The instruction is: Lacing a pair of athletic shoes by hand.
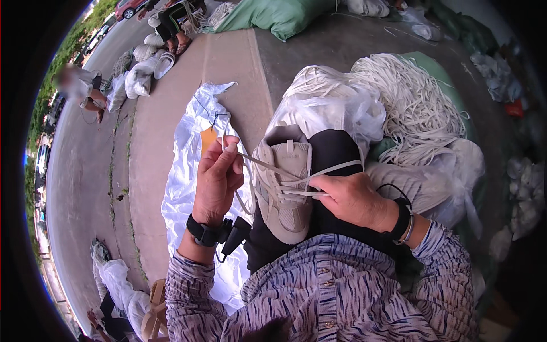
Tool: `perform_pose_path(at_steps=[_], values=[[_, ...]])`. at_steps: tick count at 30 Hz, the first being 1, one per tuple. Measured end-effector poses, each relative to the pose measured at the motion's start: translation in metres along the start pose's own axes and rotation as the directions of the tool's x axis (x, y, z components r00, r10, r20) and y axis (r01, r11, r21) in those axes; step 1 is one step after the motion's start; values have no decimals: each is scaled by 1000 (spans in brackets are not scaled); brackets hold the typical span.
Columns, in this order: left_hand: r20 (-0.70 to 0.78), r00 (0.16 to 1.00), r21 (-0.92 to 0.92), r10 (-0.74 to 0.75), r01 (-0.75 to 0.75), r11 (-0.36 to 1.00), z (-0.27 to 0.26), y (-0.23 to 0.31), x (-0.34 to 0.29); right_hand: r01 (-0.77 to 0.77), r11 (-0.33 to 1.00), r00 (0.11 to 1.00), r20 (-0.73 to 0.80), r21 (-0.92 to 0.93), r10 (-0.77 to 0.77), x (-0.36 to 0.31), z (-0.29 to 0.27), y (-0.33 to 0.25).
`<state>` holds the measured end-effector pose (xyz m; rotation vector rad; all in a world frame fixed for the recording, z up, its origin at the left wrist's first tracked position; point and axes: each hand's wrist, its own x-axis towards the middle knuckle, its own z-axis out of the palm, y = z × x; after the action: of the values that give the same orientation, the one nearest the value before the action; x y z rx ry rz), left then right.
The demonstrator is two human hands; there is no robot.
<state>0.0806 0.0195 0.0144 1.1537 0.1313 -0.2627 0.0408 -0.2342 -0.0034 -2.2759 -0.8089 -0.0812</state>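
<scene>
A beige sneaker (pixel 283 171) lies on my lap, its toe pointing toward me and its tongue standing up at the far end. Pale shoelaces (pixel 265 163) cross its front and run out to both sides. My left hand (pixel 218 175) is raised left of the shoe, its thumb and fingers pinching one lace. On the other side, my right hand (pixel 353 196) grips lace strands close against the shoe's eyelets. From that hand a loose lace end loops up to the right. Its fingertips are partly hidden behind the thumb.
A large heap of white laces (pixel 413 108) lies at the far right, next to a clear plastic bag (pixel 330 100) of laces. A white plastic sack (pixel 188 182) spreads at my left. Green sacks (pixel 273 17) lie farther off. Other people (pixel 88 91) sit along the pavement.
</scene>
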Motion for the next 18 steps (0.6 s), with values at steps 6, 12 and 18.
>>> perform_pose_path(at_steps=[6, 12, 18], values=[[-23, 1000, -6, 0, 0, 1000, 3, 0, 3, 104, 987, 994, -4, -122, -105, 5, 8, 9], [-77, 994, -90, 79, -86, 992, -15, 6, 9, 116, 987, 993, 13, -107, -115, 7, 12, 7], [-39, 995, -72, 91, -93, 993, -17, 17, 5, 160, 971, 987, 10, -177, -161, 9, 12, 6]])
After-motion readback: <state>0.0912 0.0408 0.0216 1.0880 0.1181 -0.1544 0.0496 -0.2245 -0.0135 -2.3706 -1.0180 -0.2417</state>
